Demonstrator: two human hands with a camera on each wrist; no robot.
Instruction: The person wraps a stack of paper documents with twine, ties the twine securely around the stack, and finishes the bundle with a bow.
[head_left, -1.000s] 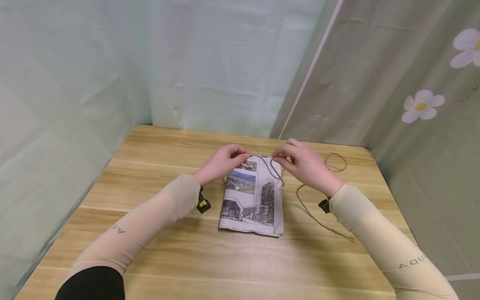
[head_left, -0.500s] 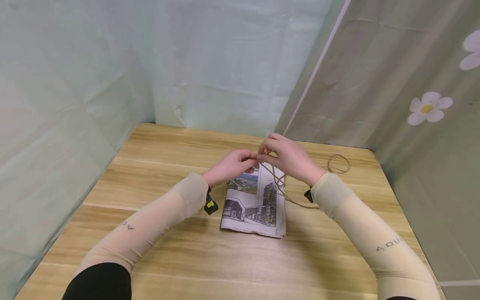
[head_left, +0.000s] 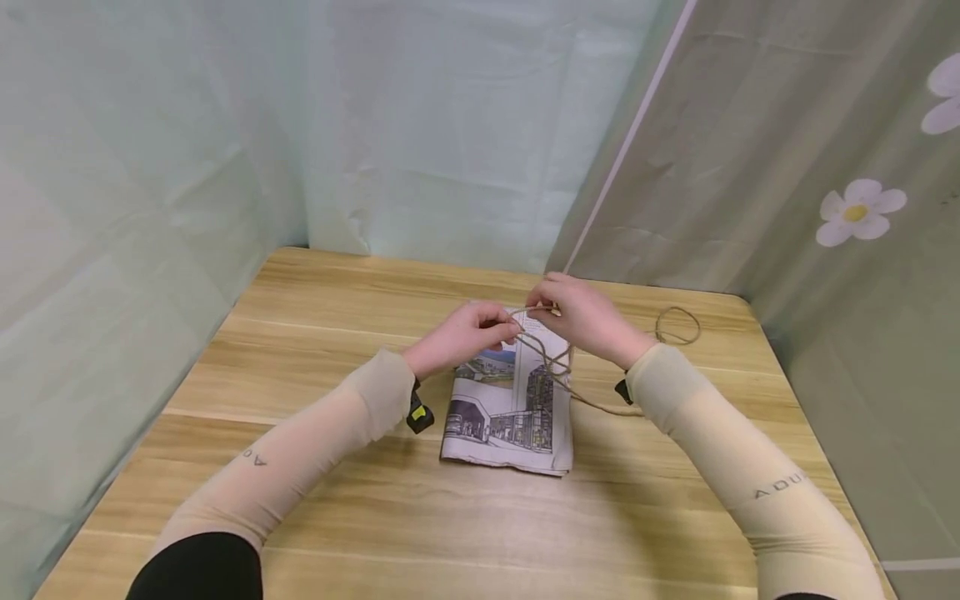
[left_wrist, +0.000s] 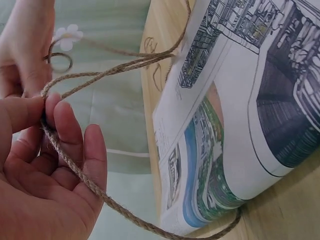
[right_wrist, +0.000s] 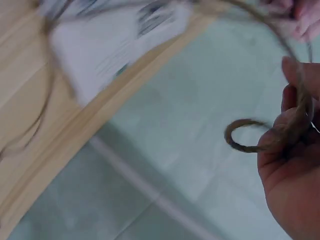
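A flat folded newspaper (head_left: 498, 417), printed with pictures of buildings, lies on the wooden table. Brown twine (left_wrist: 87, 182) passes over it and rises to both hands above its far end. My left hand (head_left: 468, 333) pinches the twine between thumb and forefinger; in the left wrist view strands cross at that pinch. Just to the right and slightly higher, my right hand (head_left: 581, 315) holds another part of the twine. A small loop (right_wrist: 245, 135) of it sticks out from the right fingers. Where the twine runs beneath the newspaper is hidden.
A loose coil of twine (head_left: 677, 325) rests on the table (head_left: 360, 517) to the right of the right hand. Another length trails off the newspaper toward the right wrist. Curtains (head_left: 465, 133) hang behind the table and along both sides.
The right hand has moved left, drawing the twine with it, to meet the left hand above the newspaper. Since then the two have parted a little, with twine spanning between them.
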